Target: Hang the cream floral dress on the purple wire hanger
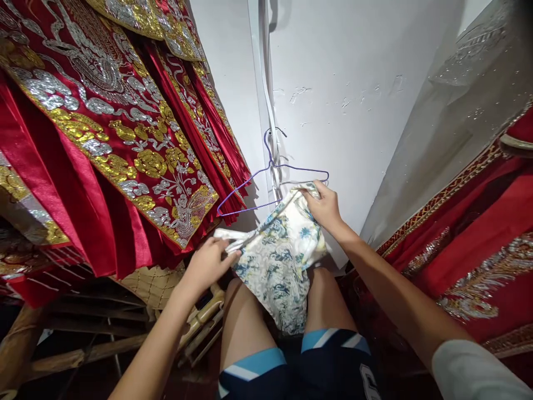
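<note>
A white garment with a blue, green and yellow floral print (275, 266) is stretched between my hands above my thighs. My left hand (212, 261) grips its left edge, where a white strip of cloth bunches at the fingers. Its upper right edge is pinched in my right hand (322, 205), thumb on top. Just beyond the cloth, a purple wire hanger (272, 172) hangs by its hook against the wall. The garment's upper edge overlaps the hanger's lower bar, and I cannot tell whether they touch.
Red costumes with gold and silver sequins (150, 150) hang close on the left; another red embroidered cloth (470, 250) hangs at the right. Bamboo furniture (200, 322) stands low at the left. A white wall (341, 83) with a vertical strip (264, 72) is ahead.
</note>
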Demonstrator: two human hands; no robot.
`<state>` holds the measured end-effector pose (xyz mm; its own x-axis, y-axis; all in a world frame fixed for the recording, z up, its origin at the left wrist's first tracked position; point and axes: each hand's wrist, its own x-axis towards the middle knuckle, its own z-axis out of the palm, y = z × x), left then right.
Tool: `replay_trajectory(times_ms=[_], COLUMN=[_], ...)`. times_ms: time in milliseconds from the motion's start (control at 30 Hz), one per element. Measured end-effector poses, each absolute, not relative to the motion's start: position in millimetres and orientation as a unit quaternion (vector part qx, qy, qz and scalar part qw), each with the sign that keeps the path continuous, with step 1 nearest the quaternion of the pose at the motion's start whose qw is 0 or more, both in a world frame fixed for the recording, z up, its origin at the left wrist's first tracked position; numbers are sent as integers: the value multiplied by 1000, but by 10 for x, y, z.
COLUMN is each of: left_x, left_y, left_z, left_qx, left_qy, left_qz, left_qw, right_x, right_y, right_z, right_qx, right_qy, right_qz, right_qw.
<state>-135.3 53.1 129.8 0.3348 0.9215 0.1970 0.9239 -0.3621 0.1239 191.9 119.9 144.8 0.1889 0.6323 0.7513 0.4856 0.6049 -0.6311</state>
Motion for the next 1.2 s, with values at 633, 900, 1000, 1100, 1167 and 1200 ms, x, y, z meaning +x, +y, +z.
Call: replay_trajectory(times_ms=[633,900,1000,1100,1167,1200], left_x=[-1233,-975,-820,-745,-737,-740], left_y=[1154,1129,1162,1264,1309,1314], left_z=[1585,1748,1827,1872,1882,1884], left_qx=[-783,-778,-767,-759,-777,-786], left_qy=[-605,-546,-488,-447,-431,-431], left_qz=[-133,-309,-416,-473,-458,-442], left_qw=[-58,36,2,-20,-23,-24], right_x=[2305,2214,2166,2200,2287,2347], right_y=[1257,1102,989,884,823,798], right_z=[1407,1352,1369,1390,1407,1418], right_qx=[-465,-460,-459,-449,-425,-416], right_qy=[-712,-718,-737,-756,-778,-786], right_qz=[108,155,164,172,150,120], right_qw=[514,499,469,443,437,441])
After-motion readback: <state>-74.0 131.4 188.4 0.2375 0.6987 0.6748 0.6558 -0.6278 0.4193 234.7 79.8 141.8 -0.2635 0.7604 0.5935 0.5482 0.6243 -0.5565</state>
